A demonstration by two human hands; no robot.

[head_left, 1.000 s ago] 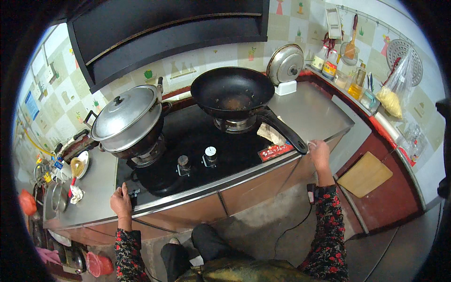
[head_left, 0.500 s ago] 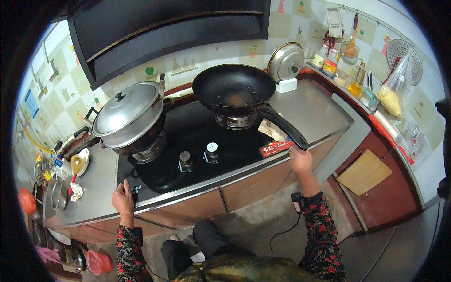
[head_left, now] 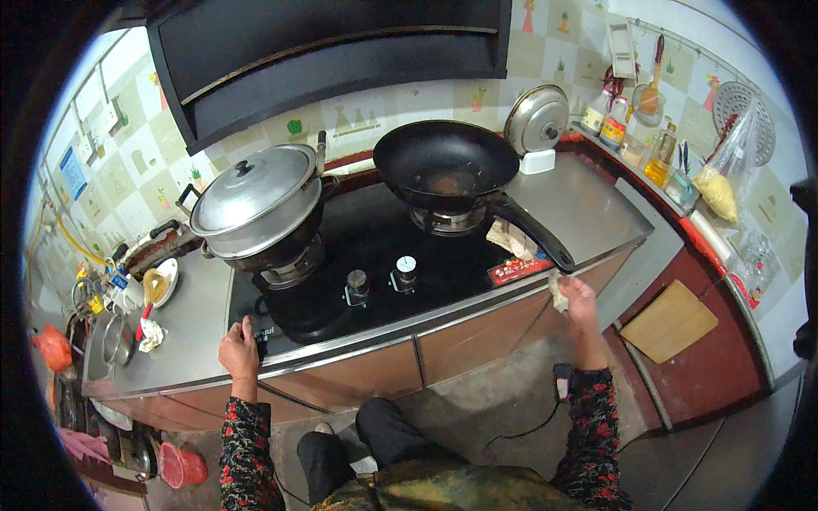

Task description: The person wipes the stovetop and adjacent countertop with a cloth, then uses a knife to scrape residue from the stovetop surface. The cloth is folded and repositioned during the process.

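My right hand (head_left: 581, 301) is closed on a crumpled off-white cloth (head_left: 558, 291), just off the counter's front edge and below the end of the wok handle. A black wok (head_left: 446, 162) sits on the right burner, its long handle (head_left: 537, 232) pointing toward me. Specks of residue lie inside the wok. My left hand (head_left: 239, 351) is loosely closed with the thumb up, at the front left corner of the black glass stove (head_left: 341, 247). Nothing shows in it. A lidded silver pot (head_left: 256, 204) stands on the left burner.
Two knobs (head_left: 405, 271) stand at the stove's front. Another folded cloth (head_left: 511, 240) and a red packet (head_left: 518, 271) lie beneath the wok handle. A round lid (head_left: 537, 117) leans on the back wall. Bottles (head_left: 660, 155) line the right ledge. Left sits a plate (head_left: 164, 279).
My right hand has dropped away from the wok handle's end, and a cloth now shows in it. My left hand stays by the stove's corner. The whole view has shifted slightly.
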